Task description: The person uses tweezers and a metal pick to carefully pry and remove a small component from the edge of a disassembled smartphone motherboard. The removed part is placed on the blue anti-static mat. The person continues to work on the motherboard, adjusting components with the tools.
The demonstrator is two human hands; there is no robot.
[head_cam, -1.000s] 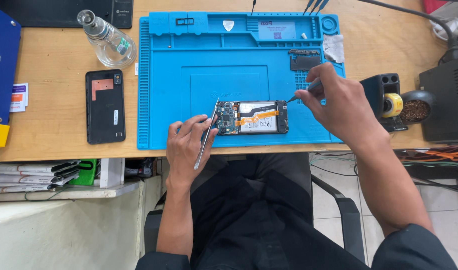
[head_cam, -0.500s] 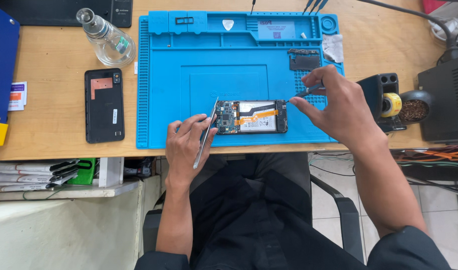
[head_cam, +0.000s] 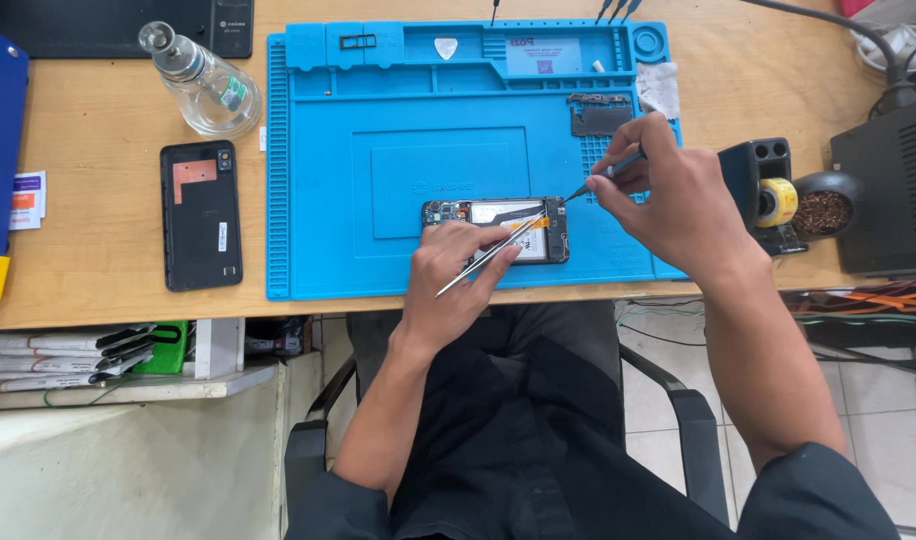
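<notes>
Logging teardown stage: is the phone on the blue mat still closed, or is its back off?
Back off. The black phone on the blue mat lies with circuit board and battery exposed; a separate black back cover lies on the wooden table.

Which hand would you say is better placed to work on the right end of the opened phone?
Probably the right hand: its thin tool already points at the opened phone there, while the left hand holds tweezers.

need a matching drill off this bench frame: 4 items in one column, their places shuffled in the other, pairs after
1. opened phone
2. black back cover
3. glass bottle
4. tweezers

A. in the left hand
B. on the bare wood left of the blue mat, lying flat
C. mid-mat, under both hands
D. on the wood by the mat's top left corner

Pairs: 1-C, 2-B, 3-D, 4-A
</notes>
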